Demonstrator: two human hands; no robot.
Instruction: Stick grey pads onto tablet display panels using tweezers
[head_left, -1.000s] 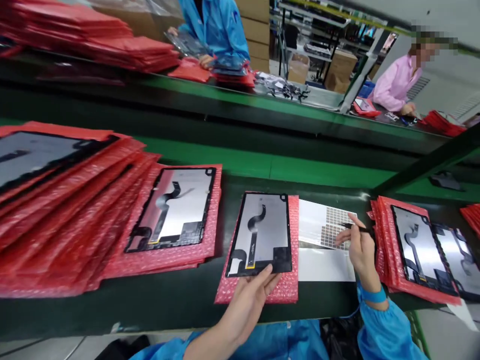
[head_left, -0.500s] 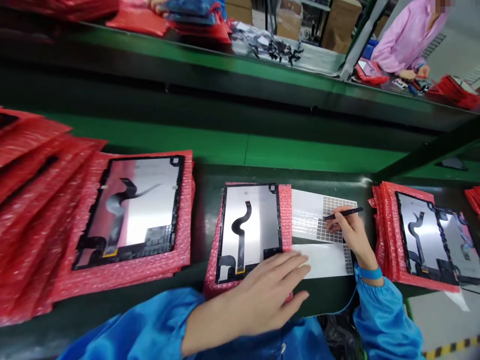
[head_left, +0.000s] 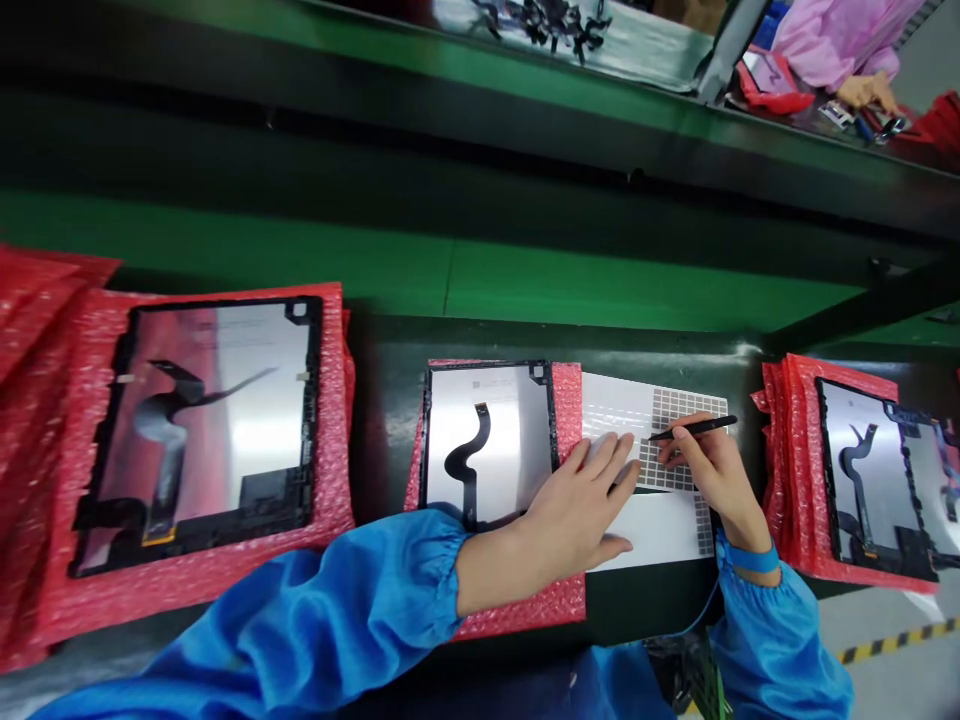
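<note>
My right hand [head_left: 709,465] is closed on black tweezers [head_left: 709,425]. Their tip points left, at the edge of a grid of small grey stickers on a white sheet [head_left: 615,405]. Palm down and fingers stretched out, my left hand [head_left: 574,515] lies over the right edge of a tablet screen [head_left: 442,430], its fingertips reaching onto the sheet. A black curved flex cable [head_left: 469,460] lies on the screen's silver back; my left arm hides the lower part. Under the screen is red bubble wrap [head_left: 568,400]. A second white sheet [head_left: 652,525] lies below the first.
At left, another screen [head_left: 266,400] lies on stacked red bubble-wrap bags [head_left: 330,400]. More screens [head_left: 840,440] rest on red bags at right. Behind runs a green-edged shelf [head_left: 450,60] bearing black cables [head_left: 555,22]; a person in pink [head_left: 840,40] is beyond it.
My left hand has moved right and up, from the screen's lower edge onto the white sheet. The right hand keeps its hold on the tweezers over the grid. The view has tilted down.
</note>
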